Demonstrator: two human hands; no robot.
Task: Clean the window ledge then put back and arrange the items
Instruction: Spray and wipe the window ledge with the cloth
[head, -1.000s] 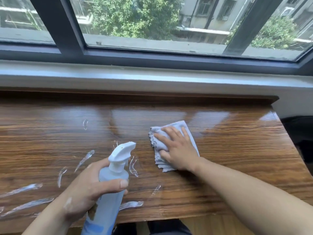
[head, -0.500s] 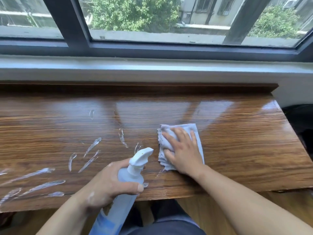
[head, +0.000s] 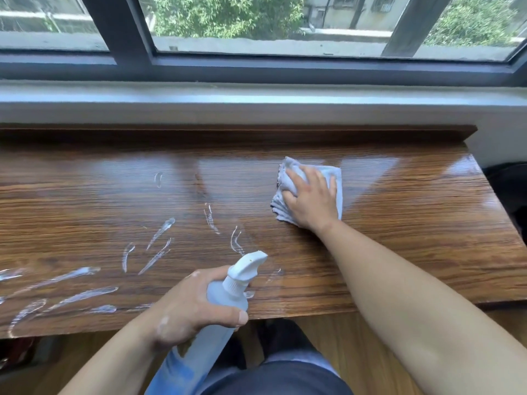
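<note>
A glossy brown wooden ledge (head: pixel 399 238) runs below the window. White foam streaks (head: pixel 79 295) lie across its left half. My right hand (head: pixel 310 201) presses a folded pale grey cloth (head: pixel 336 175) flat on the ledge right of centre, fingers spread over it. My left hand (head: pixel 191 306) grips a translucent blue spray bottle (head: pixel 228 297) by its neck at the ledge's front edge. The bottle's white nozzle (head: pixel 251 262) points up and to the right.
A dark window frame (head: pixel 256 69) and a pale sill (head: pixel 256 98) run along the back. A raised wooden lip (head: pixel 228 134) borders the ledge's far side. A dark object (head: pixel 510 189) sits beyond the right end. My knees and the wood floor lie below the front edge.
My right hand has slid the cloth away from me toward the back of the ledge. My left hand has kept hold of the bottle and shifted slightly right.
</note>
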